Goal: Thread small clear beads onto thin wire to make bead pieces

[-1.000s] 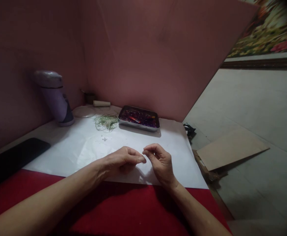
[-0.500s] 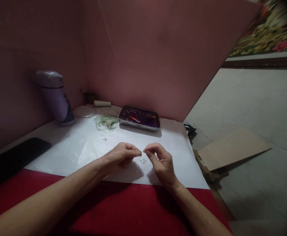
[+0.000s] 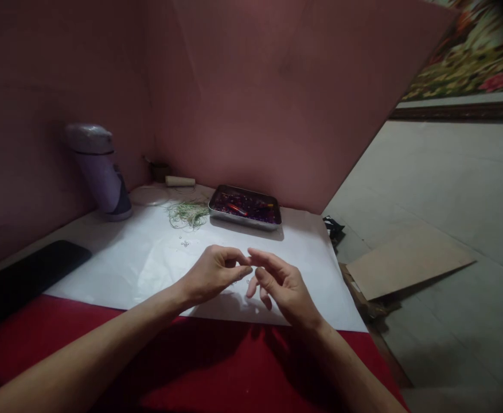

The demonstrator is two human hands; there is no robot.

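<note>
Beads (image 3: pixel 248 280) (tiny, mostly hidden) lie on white paper (image 3: pixel 148 258) between left hand (image 3: pixel 210 272), fingers pinched together, and right hand (image 3: pixel 283 287), fingers loosely spread, holding nothing visible.

I can read no text, label, brand, number or sign here. The purple flask (image 3: pixel 98 169) by the wall shows no lettering I can make out, nor does the metal tray (image 3: pixel 245 207), and the white paper (image 3: pixel 148 258) is blank.
</note>
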